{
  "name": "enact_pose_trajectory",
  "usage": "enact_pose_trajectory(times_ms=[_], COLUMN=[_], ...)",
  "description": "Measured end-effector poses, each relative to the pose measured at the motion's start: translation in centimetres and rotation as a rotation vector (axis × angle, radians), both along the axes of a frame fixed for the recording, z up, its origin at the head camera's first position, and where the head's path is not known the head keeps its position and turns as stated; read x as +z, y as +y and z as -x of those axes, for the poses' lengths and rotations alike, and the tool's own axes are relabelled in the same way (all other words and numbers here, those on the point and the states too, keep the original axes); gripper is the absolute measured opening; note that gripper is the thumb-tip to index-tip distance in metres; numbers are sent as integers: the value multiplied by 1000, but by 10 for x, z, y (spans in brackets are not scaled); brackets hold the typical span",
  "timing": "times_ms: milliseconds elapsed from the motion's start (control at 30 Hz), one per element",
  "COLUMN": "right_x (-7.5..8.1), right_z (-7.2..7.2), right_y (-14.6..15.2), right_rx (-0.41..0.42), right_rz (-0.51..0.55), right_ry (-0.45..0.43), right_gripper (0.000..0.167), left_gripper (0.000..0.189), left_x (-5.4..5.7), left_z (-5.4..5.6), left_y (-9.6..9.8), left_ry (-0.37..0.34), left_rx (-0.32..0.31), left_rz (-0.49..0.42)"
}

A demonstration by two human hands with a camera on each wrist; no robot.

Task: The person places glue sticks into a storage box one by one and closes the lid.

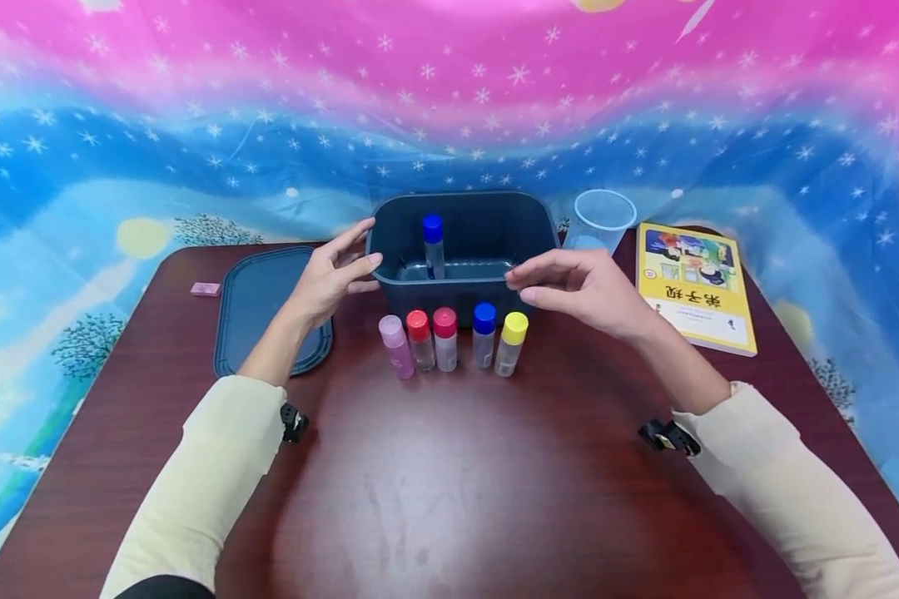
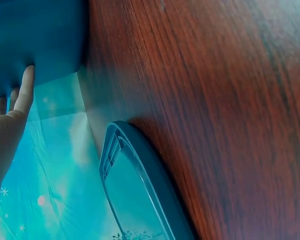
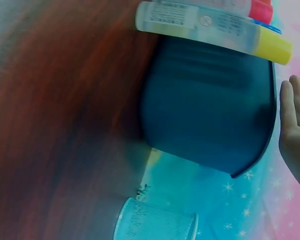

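Observation:
A dark blue-grey plastic bin [image 1: 457, 293] stands at the back of the table. My left hand [image 1: 328, 279] rests against its left end, thumb at the rim and fingers extended along the outer wall. Over the bin's front right rim hovers my right hand [image 1: 584, 287], fingers loosely bent, with nothing seen in it. Inside the bin a clear bottle with a blue cap [image 1: 433, 241] stands upright. In front is a row of small bottles: a lilac one [image 1: 397, 349], a red-capped [image 1: 422, 343], a crimson-capped [image 1: 445, 341], a blue-capped [image 1: 483, 337] and a yellow-capped [image 1: 510, 345].
The bin's lid [image 1: 258, 304] lies at the left, beside a small pink block [image 1: 206, 289]. A translucent cup [image 1: 603, 220] stands right of the bin. A yellow book [image 1: 692, 287] lies farther right. A patterned cloth [image 1: 457, 100] hangs behind the table [image 1: 449, 491].

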State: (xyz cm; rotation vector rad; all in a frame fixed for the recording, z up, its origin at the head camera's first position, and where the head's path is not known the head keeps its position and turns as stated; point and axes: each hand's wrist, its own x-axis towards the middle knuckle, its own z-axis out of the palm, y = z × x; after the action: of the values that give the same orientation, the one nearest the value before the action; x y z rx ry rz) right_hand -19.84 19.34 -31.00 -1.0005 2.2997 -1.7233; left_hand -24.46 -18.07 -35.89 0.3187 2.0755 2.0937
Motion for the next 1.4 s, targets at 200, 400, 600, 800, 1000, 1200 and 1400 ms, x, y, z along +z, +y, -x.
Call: enact_pose_trajectory(times_ms=[200,400,600,800,1000,1200,1400], right_x=[-12,-18,-29,-34,-35,-34,-31], right_z=[-3,-8,-9,-11,-11,-11,-10], right_y=[0,3,5,3,3,3,6], right_rx=[36,43,59,69,67,50,7], right_rz=[-41,-92,-112,-94,-107,-129,-157], right_ry=[-54,-133,-201,-209,-188,-151,-139], right_gripper=[31,37,41,40,37,33,32], left_gripper=[66,66,67,66,66,66,66], left_x=[2,2,2,1,1,2,2], left_z=[-1,0,0,0,-1,-1,-1], left_y=[-2,0,1,2,2,2,2], left_ry=[3,-3,-6,-2,-3,-10,-7], left_rx=[1,-7,1,4,13,11,12], left_rz=[-6,-2,5,1,1,-2,-5])
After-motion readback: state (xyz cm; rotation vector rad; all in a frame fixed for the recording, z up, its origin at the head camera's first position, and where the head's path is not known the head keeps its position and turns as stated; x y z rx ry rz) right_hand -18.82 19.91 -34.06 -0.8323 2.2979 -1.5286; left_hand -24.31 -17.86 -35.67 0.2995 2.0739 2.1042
